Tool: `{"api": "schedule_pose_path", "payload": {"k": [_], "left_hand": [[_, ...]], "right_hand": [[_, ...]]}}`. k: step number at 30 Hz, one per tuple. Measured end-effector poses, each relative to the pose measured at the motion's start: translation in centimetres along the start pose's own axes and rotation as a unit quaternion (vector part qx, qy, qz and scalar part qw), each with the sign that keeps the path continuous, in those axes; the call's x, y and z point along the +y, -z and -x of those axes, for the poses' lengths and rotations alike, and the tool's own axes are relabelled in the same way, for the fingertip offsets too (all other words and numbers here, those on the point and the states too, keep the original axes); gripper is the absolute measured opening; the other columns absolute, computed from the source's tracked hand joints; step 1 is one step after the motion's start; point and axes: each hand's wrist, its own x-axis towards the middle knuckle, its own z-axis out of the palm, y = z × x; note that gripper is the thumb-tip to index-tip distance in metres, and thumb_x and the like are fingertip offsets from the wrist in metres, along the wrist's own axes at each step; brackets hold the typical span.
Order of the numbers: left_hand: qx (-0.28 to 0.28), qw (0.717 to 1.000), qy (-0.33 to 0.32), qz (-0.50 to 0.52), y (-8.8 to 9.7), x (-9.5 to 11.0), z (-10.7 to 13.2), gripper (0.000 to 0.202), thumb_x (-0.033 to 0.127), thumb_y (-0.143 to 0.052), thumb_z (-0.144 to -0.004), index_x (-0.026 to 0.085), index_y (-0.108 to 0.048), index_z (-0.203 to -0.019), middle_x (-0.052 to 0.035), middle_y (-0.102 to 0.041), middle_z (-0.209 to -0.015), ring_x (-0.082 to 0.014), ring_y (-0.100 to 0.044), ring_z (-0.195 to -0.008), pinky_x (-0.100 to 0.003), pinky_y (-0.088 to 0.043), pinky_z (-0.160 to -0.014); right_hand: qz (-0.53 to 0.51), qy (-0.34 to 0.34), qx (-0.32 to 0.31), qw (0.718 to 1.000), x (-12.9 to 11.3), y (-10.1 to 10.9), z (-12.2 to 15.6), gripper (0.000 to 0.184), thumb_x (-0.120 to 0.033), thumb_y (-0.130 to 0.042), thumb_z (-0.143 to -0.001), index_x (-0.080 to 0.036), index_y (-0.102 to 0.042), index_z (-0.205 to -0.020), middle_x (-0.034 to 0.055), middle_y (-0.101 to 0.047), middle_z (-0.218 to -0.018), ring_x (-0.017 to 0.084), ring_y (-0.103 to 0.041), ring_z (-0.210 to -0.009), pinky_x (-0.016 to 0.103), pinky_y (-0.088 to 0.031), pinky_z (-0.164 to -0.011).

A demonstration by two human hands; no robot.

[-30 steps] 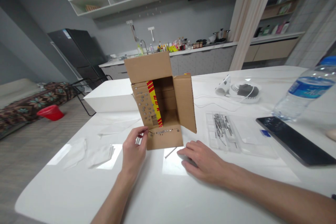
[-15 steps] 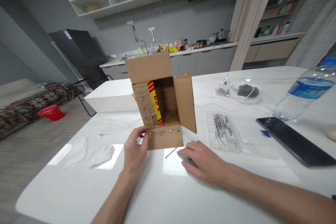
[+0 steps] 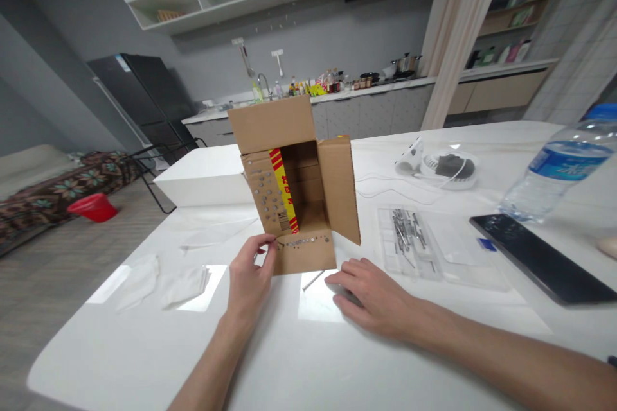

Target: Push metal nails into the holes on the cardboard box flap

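Observation:
An open cardboard box (image 3: 295,189) stands on its side on the white table (image 3: 308,347), flaps spread. Rows of nail heads stud its left flap and its lower flap (image 3: 303,253). My left hand (image 3: 250,279) pinches a nail with thumb and forefinger at the left end of the lower flap, right against the cardboard. My right hand (image 3: 373,295) lies flat on the table just right of the box, fingers spread, holding nothing. A loose nail (image 3: 313,280) lies on the table between my hands.
A clear plastic tray (image 3: 409,237) holding several nails sits right of the box. Further right are a dark tablet (image 3: 540,260) and a water bottle (image 3: 559,170). White tissues (image 3: 164,279) lie at left, a white box (image 3: 202,180) behind, and a cable bundle (image 3: 446,167) at the back.
My left hand has edged slightly right, closing on the lower flap's left end. The right hand and the box have not moved.

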Motion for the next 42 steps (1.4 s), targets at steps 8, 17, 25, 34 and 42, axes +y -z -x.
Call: {"api": "schedule_pose_path", "payload": {"k": [8, 17, 25, 34, 42], "left_hand": [[0.005, 0.998, -0.057, -0.017, 0.0, -0.2, -0.1, 0.009, 0.026, -0.06, -0.089, 0.022, -0.068, -0.092, -0.0011, -0.072, -0.085, -0.016, -0.067, -0.078, -0.026, -0.055, -0.062], [-0.03, 0.996, -0.079, -0.041, 0.1, -0.1, 0.0, 0.012, 0.027, -0.059, -0.091, 0.022, -0.069, -0.09, -0.0035, -0.072, -0.092, -0.0183, -0.067, -0.086, -0.029, -0.055, -0.067], [-0.086, 0.985, -0.11, -0.097, -0.3, -0.5, 0.1, 0.015, 0.032, -0.059, -0.091, 0.023, -0.072, -0.091, -0.0057, -0.071, -0.094, -0.0229, -0.067, -0.09, -0.039, -0.054, -0.08], [-0.292, 0.927, -0.194, -0.132, -1.0, 1.3, 1.3, 0.013, 0.031, -0.066, -0.09, 0.021, -0.062, -0.082, -0.0047, -0.066, -0.089, -0.0236, -0.063, -0.089, -0.038, -0.051, -0.078], [-0.316, 0.904, -0.212, -0.196, -1.5, -0.1, 1.4, 0.016, 0.026, -0.054, -0.098, 0.019, -0.061, -0.084, -0.005, -0.064, -0.09, -0.024, -0.062, -0.09, -0.04, -0.051, -0.081]], "right_hand": [[-0.002, -0.005, -0.005, 1.0, -0.3, 0.2, 0.0, 0.019, -0.019, -0.054, -0.095, -0.019, -0.065, -0.11, 0.0053, -0.063, -0.092, 0.021, -0.056, -0.088, 0.036, -0.037, -0.08], [-0.003, -0.003, -0.004, 1.0, -0.2, 0.2, 0.0, 0.019, -0.019, -0.054, -0.095, -0.019, -0.066, -0.109, 0.0056, -0.063, -0.092, 0.021, -0.056, -0.089, 0.036, -0.038, -0.081], [0.002, 0.0, 0.0, 1.0, -0.3, 0.2, 0.1, 0.019, -0.019, -0.054, -0.095, -0.019, -0.066, -0.11, 0.0061, -0.064, -0.092, 0.022, -0.057, -0.089, 0.037, -0.037, -0.081], [-0.004, -0.004, 0.0, 1.0, -0.3, 0.3, -0.1, 0.024, -0.02, -0.054, -0.095, -0.019, -0.066, -0.116, 0.0071, -0.065, -0.095, 0.023, -0.058, -0.091, 0.037, -0.039, -0.082], [0.002, -0.003, 0.003, 1.0, -0.2, 0.1, 0.0, 0.023, -0.02, -0.055, -0.094, -0.019, -0.067, -0.113, 0.0063, -0.064, -0.093, 0.022, -0.058, -0.089, 0.037, -0.038, -0.081]]}}
